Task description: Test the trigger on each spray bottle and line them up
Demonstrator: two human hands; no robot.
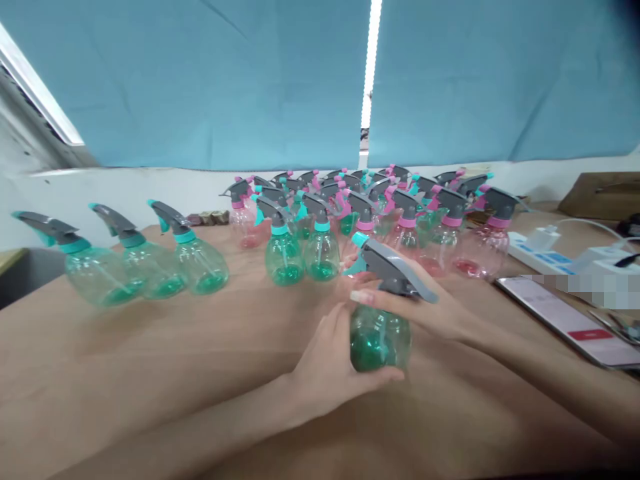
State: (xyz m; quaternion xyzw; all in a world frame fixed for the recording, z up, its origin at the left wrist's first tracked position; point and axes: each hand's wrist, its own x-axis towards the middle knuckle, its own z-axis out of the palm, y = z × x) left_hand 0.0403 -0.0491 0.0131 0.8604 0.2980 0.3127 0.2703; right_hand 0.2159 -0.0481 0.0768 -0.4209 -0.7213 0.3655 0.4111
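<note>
A green see-through spray bottle (381,340) with a grey trigger head and a turquoise nozzle is held above the wooden table, in front of me. My left hand (327,363) wraps round its lower body from the left, the thumb under the base. Around the neck, just below the trigger head, my right hand (425,300) grips it; part of that hand is hidden behind the head. Two green spray bottles (284,257) stand just beyond my hands. Farther left, three more green spray bottles (203,263) stand in a row.
Pink spray bottles (483,250) and green ones crowd the back of the table (150,360). At the right lie a phone (565,320) and a white power strip (540,253) with plugs and cables. A brown box (600,200) sits behind them. A blue curtain (225,80) hangs at the back.
</note>
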